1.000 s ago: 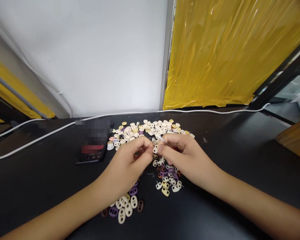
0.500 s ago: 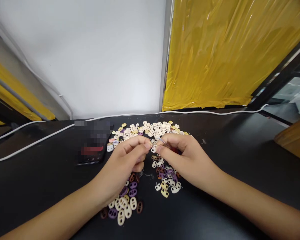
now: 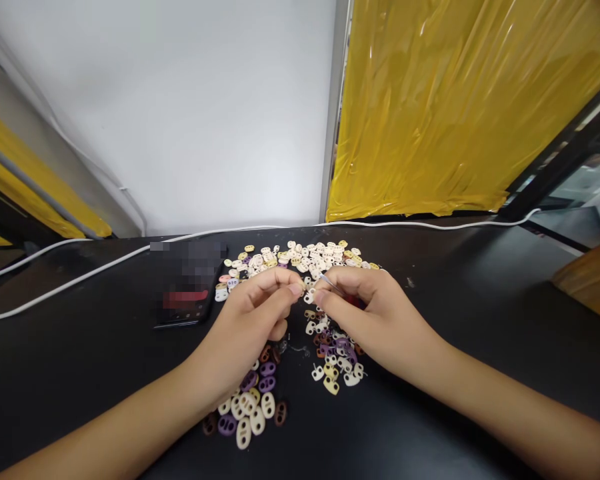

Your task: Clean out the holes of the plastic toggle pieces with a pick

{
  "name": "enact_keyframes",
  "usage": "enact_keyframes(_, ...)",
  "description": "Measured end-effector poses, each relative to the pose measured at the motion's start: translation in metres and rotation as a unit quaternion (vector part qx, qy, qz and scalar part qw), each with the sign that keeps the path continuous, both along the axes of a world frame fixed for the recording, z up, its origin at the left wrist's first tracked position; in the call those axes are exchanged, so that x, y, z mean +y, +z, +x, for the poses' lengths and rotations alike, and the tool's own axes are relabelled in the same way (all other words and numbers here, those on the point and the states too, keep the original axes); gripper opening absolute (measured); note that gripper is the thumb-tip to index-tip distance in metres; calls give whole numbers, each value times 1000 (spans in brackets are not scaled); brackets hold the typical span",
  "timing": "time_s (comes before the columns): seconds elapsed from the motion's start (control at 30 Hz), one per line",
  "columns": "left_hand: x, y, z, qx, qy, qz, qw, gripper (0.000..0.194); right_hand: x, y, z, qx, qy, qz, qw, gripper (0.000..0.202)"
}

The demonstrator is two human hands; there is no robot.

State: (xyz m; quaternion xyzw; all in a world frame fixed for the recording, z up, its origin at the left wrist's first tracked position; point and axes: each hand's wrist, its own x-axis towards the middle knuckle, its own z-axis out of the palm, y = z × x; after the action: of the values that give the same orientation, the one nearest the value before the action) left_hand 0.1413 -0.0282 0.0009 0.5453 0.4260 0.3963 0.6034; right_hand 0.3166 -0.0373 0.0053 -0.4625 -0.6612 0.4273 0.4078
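Observation:
My left hand [image 3: 265,307] is pinched closed at the middle of the table, its fingertips on something too small to make out. Just right of it, my right hand [image 3: 365,307] is closed around a thin tool [image 3: 333,285] with a clear shaft and a red part mostly hidden in the palm. The two sets of fingertips nearly meet. Behind them lies a pile of cream pieces with holes [image 3: 320,257]. Below my left hand are larger oval pieces [image 3: 257,420], cream, purple and brown. Small heart-like pieces [image 3: 331,385] lie under my right hand.
A black phone [image 3: 185,313] lies on the black table [image 3: 105,347], left of my left hand. A white cable [image 3: 95,272] runs along the back edge. Behind stand a white panel and yellow plastic sheeting [image 3: 420,113]. A cardboard box [image 3: 590,280] is at the right.
The camera view has shifted very slightly. Both hands keep nearly the same pose, fingertips close together, and the pieces on the table look unmoved.

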Motion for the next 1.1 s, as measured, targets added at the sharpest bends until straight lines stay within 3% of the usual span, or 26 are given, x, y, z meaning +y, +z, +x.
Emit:
enact_keyframes(0.43, -1, 1, -2, 58, 11, 72, 996, 19, -1, 0, 0, -23, -5, 15, 1000, 21)
enact_keyframes(0.6, 2, 1, -5, 64, 4, 61, 996, 19, 0, 0, 1, -46, -9, 52, 998, 30)
enact_keyframes(0.83, 2, -2, -5, 34, -10, 22, 999, 16, 4, -1, 4, -52, 18, 40, 998, 29)
enact_keyframes(0.97, 4, -2, -6, 43, 10, 23, 999, 18, 13, 3, 14, -51, 86, 18, 995, 26)
enact_keyframes(1.1, 3, 2, -13, 123, 29, 81, 989, 17, 31, 9, 40, -104, 193, -42, 975, 24)
